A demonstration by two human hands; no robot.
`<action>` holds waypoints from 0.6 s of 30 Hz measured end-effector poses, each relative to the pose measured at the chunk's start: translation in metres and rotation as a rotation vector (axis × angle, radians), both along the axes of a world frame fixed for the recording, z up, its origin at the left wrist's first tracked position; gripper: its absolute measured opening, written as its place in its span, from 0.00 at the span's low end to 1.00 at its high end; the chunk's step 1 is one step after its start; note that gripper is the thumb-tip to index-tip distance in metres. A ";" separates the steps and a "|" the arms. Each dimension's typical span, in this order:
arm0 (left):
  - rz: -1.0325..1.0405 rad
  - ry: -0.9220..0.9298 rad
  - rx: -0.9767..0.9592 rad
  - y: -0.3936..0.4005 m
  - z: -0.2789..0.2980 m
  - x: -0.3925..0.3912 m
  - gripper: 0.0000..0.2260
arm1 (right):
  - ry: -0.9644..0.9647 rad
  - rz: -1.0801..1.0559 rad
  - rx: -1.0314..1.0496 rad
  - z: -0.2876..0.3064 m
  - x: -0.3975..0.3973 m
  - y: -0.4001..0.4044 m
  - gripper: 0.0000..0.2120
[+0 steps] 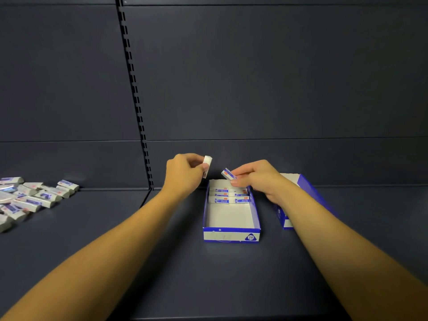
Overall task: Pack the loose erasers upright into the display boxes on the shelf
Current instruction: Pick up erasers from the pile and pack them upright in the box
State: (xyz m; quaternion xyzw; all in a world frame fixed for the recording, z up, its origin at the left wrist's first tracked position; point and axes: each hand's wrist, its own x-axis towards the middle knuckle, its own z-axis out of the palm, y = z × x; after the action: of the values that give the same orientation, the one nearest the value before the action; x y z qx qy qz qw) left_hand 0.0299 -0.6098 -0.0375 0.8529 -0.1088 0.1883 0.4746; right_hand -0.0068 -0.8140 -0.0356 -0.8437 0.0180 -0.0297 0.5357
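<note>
Fingers of left hand (pixel 185 173) pinching an upright eraser (pixel 206 165) above the display box (pixel 231 233), right hand (pixel 257 179) pinching a tilted eraser (pixel 228 174) over its packed back rows (pixel 229 195), front half bare.

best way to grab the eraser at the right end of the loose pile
Likely from above, pinching the two long sides of the rightmost eraser. It lies flat on the shelf at the pile's edge, with its right side unobstructed.

My box (pixel 231 234) looks like matt cardboard, the loose erasers (pixel 34 198) wear shiny wrappers, and the shelf (pixel 185 274) is smooth matt metal.
</note>
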 end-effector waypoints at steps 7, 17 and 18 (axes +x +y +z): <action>-0.042 -0.124 -0.079 0.017 -0.034 0.000 0.07 | -0.098 -0.079 -0.171 -0.023 0.003 0.019 0.14; -0.097 -0.179 -0.142 0.020 -0.058 0.008 0.07 | -0.124 -0.113 -0.220 -0.017 0.001 0.015 0.09; -0.099 -0.188 -0.140 0.020 -0.058 0.008 0.07 | -0.118 -0.112 -0.217 -0.017 0.002 0.015 0.08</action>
State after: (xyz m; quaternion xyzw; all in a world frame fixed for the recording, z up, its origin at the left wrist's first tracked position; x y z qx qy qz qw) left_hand 0.0382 -0.5901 -0.0956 0.7899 -0.1816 0.2509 0.5292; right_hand -0.0051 -0.7986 -0.0527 -0.8912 0.0304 -0.1109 0.4387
